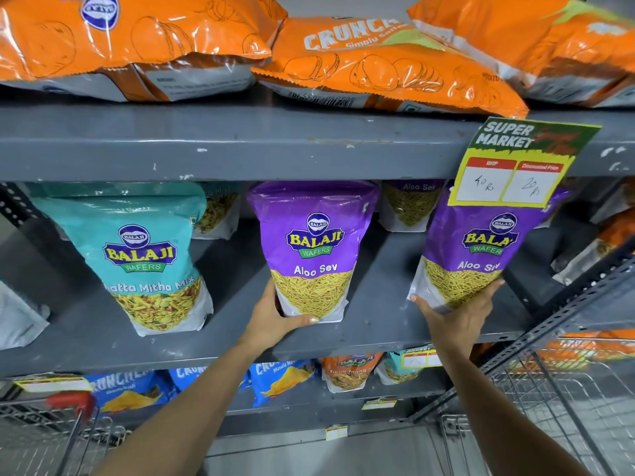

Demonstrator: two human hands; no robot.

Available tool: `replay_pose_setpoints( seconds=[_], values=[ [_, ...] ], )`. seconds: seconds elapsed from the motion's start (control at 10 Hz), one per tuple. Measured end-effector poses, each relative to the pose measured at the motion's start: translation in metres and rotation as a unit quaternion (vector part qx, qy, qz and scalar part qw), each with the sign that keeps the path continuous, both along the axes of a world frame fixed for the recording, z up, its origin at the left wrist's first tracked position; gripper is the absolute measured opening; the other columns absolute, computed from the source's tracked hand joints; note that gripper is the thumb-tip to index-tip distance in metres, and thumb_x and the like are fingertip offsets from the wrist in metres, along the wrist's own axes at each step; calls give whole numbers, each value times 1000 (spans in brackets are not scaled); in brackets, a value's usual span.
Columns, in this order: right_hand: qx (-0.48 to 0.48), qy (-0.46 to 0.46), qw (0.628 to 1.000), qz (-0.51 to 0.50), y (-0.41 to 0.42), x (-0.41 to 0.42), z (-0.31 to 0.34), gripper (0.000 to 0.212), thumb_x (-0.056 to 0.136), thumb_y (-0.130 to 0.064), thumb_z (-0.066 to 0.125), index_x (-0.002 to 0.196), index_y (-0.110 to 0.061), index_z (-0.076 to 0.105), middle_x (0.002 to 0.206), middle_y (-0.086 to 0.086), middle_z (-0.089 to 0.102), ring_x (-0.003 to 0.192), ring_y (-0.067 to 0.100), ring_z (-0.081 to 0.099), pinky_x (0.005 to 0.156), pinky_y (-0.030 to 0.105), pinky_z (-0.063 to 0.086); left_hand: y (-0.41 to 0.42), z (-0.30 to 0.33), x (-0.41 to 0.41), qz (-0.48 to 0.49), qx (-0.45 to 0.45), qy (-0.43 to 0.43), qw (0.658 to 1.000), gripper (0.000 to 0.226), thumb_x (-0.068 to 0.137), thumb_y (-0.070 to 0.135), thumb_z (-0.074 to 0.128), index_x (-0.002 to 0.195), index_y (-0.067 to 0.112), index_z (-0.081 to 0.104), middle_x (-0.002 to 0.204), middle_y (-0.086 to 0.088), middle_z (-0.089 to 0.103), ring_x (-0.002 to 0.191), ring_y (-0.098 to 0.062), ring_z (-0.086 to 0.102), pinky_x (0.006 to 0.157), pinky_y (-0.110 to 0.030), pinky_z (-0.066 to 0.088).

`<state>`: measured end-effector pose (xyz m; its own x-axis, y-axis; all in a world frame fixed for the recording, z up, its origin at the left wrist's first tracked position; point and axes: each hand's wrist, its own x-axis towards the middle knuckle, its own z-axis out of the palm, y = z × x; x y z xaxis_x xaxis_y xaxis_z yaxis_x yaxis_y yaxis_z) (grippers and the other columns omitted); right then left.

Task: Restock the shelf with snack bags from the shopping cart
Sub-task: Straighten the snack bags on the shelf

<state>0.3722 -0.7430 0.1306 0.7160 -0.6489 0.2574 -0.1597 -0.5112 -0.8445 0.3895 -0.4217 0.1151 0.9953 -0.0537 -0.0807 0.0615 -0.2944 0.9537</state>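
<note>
Left hand grips the centre Aloo Sev bag upright on the shelf; right hand cradles another bag, tilted, likely toppling once released.

- The shelf is grey painted metal, matt, with chipped white flecks along its front edge.
- The purple Aloo Sev bags are glossy plastic film, clear at the bottom.
- The orange bags at twelve o'clock are shiny, crinkled plastic.
- The price tag looks like printed paper.
- The shopping cart at four o'clock is bare wire metal.
</note>
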Motion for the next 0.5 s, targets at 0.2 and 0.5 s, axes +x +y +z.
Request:
replay_pose_setpoints(
  seconds=[0.2, 0.5],
  values=[
    [-3, 2, 1000, 9, -2, -1, 2, 152, 48, -42, 94, 156, -15, -10, 152, 25, 27, 141, 39, 28, 111, 54, 32, 0, 1, 0, 2, -9, -4, 1000, 101, 48, 47, 93, 132, 39, 38, 127, 16, 60, 116, -5, 58, 98, -34, 51],
    [7, -51, 999, -11, 21, -28, 13, 144, 54, -50, 88, 156, -17, -7, 164, 18, -1, 153, 30, 0, 117, 38, 15, 1, 3, -19, 2, -28, -16, 999, 112, 53, 45, 91, 144, 30, 27, 138, 12, 52, 124, -6, 53, 102, -30, 47]
  ],
)
